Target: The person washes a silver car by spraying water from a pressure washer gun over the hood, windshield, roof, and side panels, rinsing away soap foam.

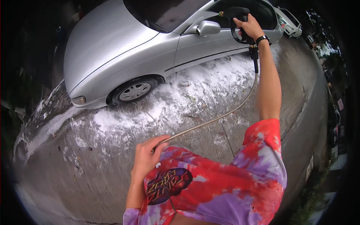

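Note:
My right hand (250, 26), with a black band at the wrist, grips a black pressure-washer spray gun (237, 14) at the upper right. From its brass-coloured nozzle (221, 13) a fan of water goes left over the side mirror (208, 28) towards the windshield of a silver car (152, 56). A flexible hose (213, 121) hangs from the gun's handle and curves down to my left hand (149, 154), which is closed around it in front of my tie-dye shirt. The car's front wheel (135, 91) stands on wet concrete.
White foam (180, 92) lies on the grooved concrete (112, 168) beside and under the car, with a few scattered leaves. A white car (289, 22) is parked behind the silver one at the upper right. Plants (315, 191) line the right edge.

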Tool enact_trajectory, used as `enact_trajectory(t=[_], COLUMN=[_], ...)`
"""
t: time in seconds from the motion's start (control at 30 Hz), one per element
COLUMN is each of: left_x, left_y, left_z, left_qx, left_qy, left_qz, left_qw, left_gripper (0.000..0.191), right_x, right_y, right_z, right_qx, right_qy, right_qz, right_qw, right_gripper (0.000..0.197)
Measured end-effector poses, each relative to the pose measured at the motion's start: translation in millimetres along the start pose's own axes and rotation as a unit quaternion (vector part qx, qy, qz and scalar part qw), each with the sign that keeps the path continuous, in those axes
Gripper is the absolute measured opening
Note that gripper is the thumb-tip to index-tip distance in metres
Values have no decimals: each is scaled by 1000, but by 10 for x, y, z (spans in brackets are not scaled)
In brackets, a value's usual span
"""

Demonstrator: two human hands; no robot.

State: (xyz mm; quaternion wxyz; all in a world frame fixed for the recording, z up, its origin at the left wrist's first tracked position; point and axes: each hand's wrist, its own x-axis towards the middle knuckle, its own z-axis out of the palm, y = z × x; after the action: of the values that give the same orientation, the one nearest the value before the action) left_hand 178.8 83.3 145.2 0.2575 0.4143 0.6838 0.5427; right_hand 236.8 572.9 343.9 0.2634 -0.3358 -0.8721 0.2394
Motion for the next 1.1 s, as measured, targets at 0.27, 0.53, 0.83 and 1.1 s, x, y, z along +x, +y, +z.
enact_trajectory(t=[0.27, 0.53, 0.83, 1.1], left_x=[-601, -1209, -1428, -1815], left_y=[-178, -353, -648, -2101], left_z=[-959, -1707, -1867, -2033], left_qx=[-6, 4, -14, -36], left_qy=[9, -22, -38, -2], left_qz=[42, 24, 19, -151], left_qw=[999, 999, 999, 988], left_gripper=[21, 21, 22, 21], right_x=[-584, -1560, -1929, -1932], right_y=[-1014, -2797, -2204, -564], right_z=[1069, 2308, 2237, 788], right_qx=[57, -27, -281, 28], right_qy=[-218, -313, -149, 179], right_qz=[-33, -206, -86, 130], right_qw=[974, 927, 944, 975], right_gripper=[26, 42, 52, 27])
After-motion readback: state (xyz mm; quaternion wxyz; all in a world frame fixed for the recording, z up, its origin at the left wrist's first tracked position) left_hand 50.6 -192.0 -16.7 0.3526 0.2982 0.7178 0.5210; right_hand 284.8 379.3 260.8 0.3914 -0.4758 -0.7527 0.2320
